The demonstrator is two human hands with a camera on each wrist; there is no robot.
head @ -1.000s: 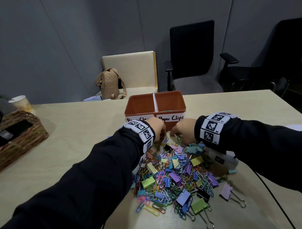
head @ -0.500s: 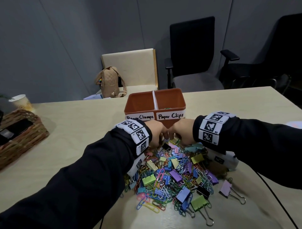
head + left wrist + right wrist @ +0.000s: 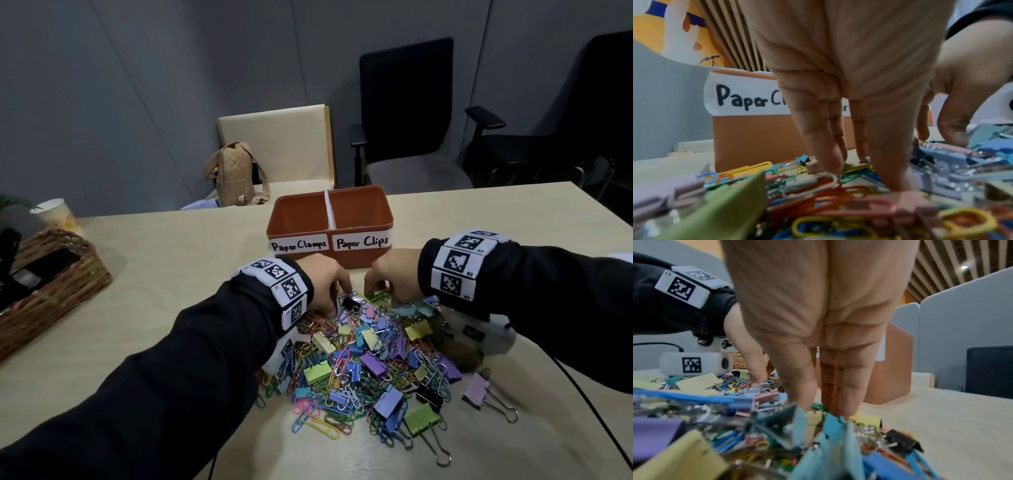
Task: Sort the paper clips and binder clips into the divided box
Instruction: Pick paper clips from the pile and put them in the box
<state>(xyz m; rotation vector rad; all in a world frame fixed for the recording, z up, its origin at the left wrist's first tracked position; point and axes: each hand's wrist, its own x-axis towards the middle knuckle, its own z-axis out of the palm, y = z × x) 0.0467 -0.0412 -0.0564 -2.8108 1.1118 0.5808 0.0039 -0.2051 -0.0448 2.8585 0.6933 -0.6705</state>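
Observation:
A heap of coloured paper clips and binder clips [image 3: 370,359] lies on the table in front of the orange divided box [image 3: 356,262]. Its left half is labelled "Paper Clamps", its right half "Paper Clips". My left hand [image 3: 337,298] and right hand [image 3: 378,291] hover side by side over the heap's far edge, just in front of the box. A black binder clip [image 3: 351,303] lies between them. In the wrist views the left hand [image 3: 855,159] and right hand [image 3: 824,405] point their fingers straight down, tips touching the clips. No clip shows held in either.
A wicker basket [image 3: 51,287] and a paper cup [image 3: 56,214] stand at the far left. A tan backpack [image 3: 236,174] sits on a chair behind the table. One lilac binder clip [image 3: 476,390] lies apart to the right of the heap.
Both hands were bunched together against the box front. They have drawn slightly apart and lowered their fingers onto the far edge of the heap.

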